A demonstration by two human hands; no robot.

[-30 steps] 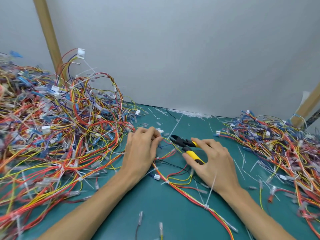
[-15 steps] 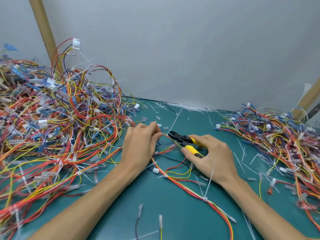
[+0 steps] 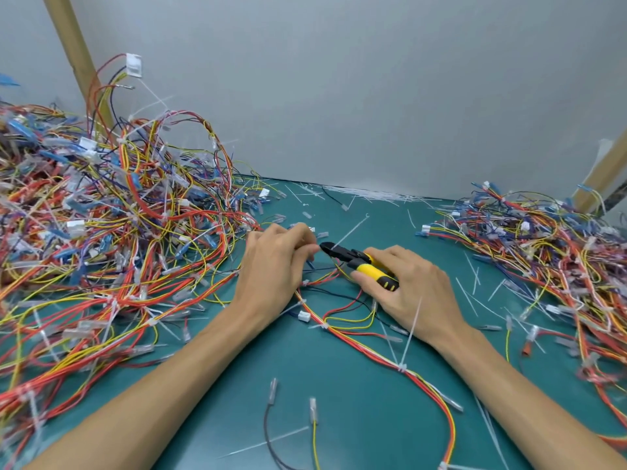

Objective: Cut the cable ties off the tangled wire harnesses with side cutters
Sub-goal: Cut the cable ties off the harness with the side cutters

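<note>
My right hand point(image 3: 412, 288) grips the yellow-and-black side cutters point(image 3: 363, 264), whose black jaws point left toward my left hand point(image 3: 273, 266). The left hand's fingers are curled and pinch wires of a red, yellow and orange harness point(image 3: 366, 337) right at the cutter tip. That harness runs from between my hands down to the lower right, with white cable ties point(image 3: 402, 368) around it. What the jaws close on is hidden by my left fingers.
A big tangled pile of wire harnesses point(image 3: 101, 239) fills the left of the green mat point(image 3: 230, 415). A lower pile point(image 3: 549, 252) lies at the right. Cut white tie pieces point(image 3: 369, 195) litter the back along the grey wall. Loose short wires point(image 3: 312, 422) lie near me.
The cutter jaws have moved left, closer to my left fingertips. The view has shifted slightly; both hands stay at the same spot on the mat.
</note>
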